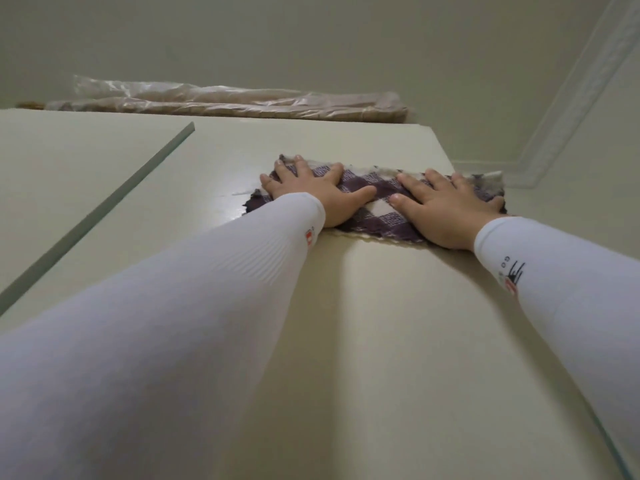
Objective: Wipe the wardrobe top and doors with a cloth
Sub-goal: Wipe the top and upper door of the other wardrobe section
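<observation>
Plastic wrap (194, 89) round beige bundles (346, 110) atop wardrobe (311, 140), cloth (382, 192) on door (381, 323)

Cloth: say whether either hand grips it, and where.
Nothing is gripped. Left hand and right hand press flat, fingers straight, on the left and right halves of the cloth against the wardrobe door.

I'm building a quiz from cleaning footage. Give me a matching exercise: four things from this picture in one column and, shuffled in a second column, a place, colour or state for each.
Things
1. cloth
2. left hand
3. plastic-wrapped bundle
4. sleeves

Matches
A. white
B. lying on top of the wardrobe
C. purple and cream checks
D. pressed flat on the cloth's left part

Pairs: 1-C, 2-D, 3-B, 4-A
</observation>
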`<state>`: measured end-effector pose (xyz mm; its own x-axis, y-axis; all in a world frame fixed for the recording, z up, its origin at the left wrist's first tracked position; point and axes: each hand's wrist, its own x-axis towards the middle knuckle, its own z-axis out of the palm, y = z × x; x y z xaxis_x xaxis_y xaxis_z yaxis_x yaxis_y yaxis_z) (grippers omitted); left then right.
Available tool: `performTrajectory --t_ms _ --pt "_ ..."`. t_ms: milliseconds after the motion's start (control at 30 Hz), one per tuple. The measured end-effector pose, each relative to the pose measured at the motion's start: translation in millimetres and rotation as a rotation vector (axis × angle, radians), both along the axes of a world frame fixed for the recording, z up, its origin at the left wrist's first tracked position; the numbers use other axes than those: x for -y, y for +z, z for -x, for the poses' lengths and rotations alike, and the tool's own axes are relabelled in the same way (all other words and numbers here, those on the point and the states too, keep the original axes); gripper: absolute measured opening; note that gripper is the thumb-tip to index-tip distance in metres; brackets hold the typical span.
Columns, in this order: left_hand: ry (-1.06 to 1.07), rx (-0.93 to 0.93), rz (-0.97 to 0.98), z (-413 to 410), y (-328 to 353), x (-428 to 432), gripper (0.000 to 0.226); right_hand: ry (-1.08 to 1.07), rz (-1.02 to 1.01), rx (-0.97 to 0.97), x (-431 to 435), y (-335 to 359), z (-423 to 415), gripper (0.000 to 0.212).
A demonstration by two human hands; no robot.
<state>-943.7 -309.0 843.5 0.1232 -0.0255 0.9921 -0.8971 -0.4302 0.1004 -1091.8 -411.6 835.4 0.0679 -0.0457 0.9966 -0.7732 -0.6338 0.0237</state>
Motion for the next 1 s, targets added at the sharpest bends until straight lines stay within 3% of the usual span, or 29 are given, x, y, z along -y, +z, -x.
performTrajectory --t_ms 167,433,1000 --pt "-0.008 0.054 -0.023 39.1 12.8 26.1 0.082 0.031 -0.034 0.060 22.9 1.1 35.9 0.058" --pt "-0.044 0.101 -0.037 33.7 7.1 21.0 0.085 0.027 -0.009 0.061 18.5 0.4 33.2 0.057" --pt "-0.034 0.025 0.029 -88.1 -0.7 -55.4 0.089 -0.025 0.097 -0.086 -62.6 4.7 -90.0 0.057"
